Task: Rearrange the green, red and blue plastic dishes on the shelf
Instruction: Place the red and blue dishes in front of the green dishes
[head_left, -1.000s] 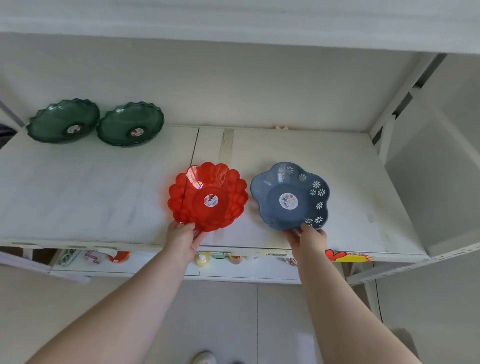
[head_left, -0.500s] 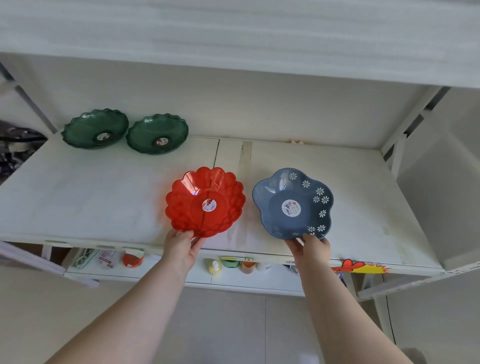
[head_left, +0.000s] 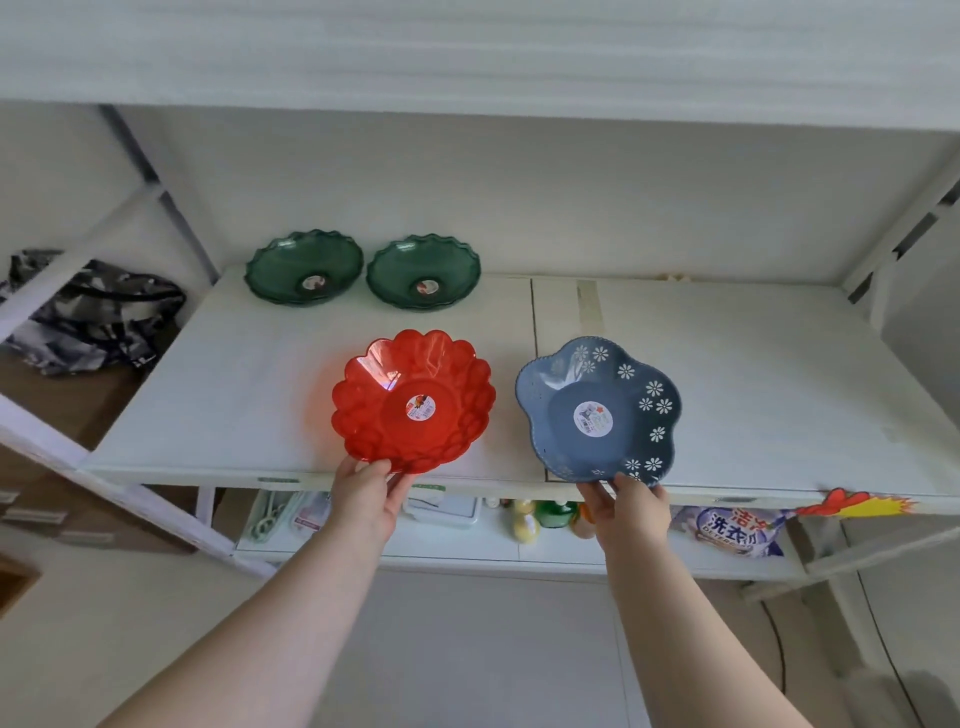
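Note:
A red scalloped dish (head_left: 413, 401) with a round sticker in its middle is at the front of the white shelf (head_left: 753, 395), tilted up toward me. My left hand (head_left: 366, 496) grips its near rim. To its right is a blue flower-shaped dish (head_left: 597, 410) with white daisies, also tilted, and my right hand (head_left: 631, 506) grips its near rim. Two green wavy-edged dishes, the left (head_left: 304, 270) and the right (head_left: 423, 273), stand side by side at the back left of the shelf.
A dark patterned bag (head_left: 88, 317) lies on a neighbouring shelf at the left. Below, a lower shelf (head_left: 467, 551) holds small bottles (head_left: 550, 514) and a detergent pack (head_left: 737, 530). Metal uprights (head_left: 893, 228) frame the shelf at both sides. A board hangs low overhead.
Both dishes have tilted up off the shelf at their near edges in my hands. The view has swung left, so the green dishes now sit nearer the middle.

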